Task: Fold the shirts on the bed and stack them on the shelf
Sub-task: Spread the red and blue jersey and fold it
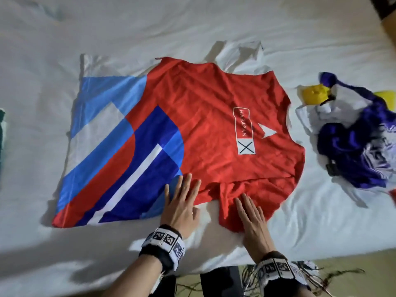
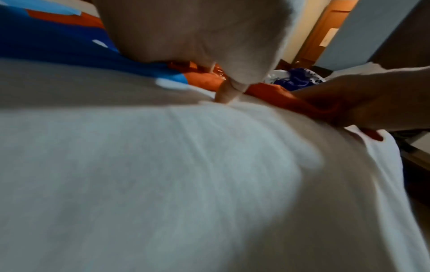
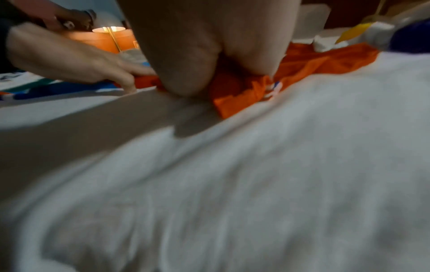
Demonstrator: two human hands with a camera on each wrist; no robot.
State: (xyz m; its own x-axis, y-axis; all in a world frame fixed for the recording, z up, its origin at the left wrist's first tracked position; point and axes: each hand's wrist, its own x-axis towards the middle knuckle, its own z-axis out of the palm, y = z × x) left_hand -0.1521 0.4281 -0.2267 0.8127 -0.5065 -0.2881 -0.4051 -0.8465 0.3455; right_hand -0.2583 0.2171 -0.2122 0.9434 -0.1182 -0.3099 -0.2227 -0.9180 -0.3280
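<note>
A red shirt [image 1: 203, 116] with blue, light-blue and white stripes at its hem end lies spread flat on the white bed sheet [image 1: 192, 28], collar end to the right. Its near sleeve [image 1: 231, 202] is folded and rumpled by the front edge. My left hand [image 1: 182, 198] lies flat with straight fingers on the shirt's near edge. My right hand [image 1: 250, 213] presses flat on the red sleeve. In the wrist views both palms, the left hand [image 2: 228, 88] and the right hand [image 3: 186, 86], rest low on the fabric, with orange-red cloth [image 3: 235, 99] under the right one.
A crumpled purple-and-white shirt [image 1: 360, 146] with yellow parts [image 1: 315, 95] lies at the bed's right. A white garment [image 1: 242, 54] peeks out behind the red shirt. A dark cloth [image 1: 1, 133] shows at the left edge. The bed's front edge and cables [image 1: 246, 279] are below my wrists.
</note>
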